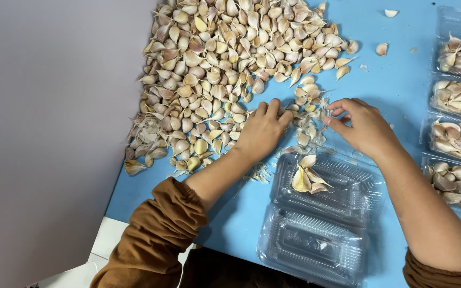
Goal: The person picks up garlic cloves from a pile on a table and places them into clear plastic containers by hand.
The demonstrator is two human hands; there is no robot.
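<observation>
Blue bench [401, 85] carries a big pile of garlic cloves [225, 69] at twelve o'clock, mostly untouched. Four clear trays [457, 112] at three o'clock are already filled; the open tray [342, 186] at six holds only a few cloves, so most of the work seems left. The left hand [262, 130] lies flat on the pile's edge, fingers loose; the right hand [361, 125] pinches at scattered cloves. A grey wall sits at nine o'clock.
</observation>
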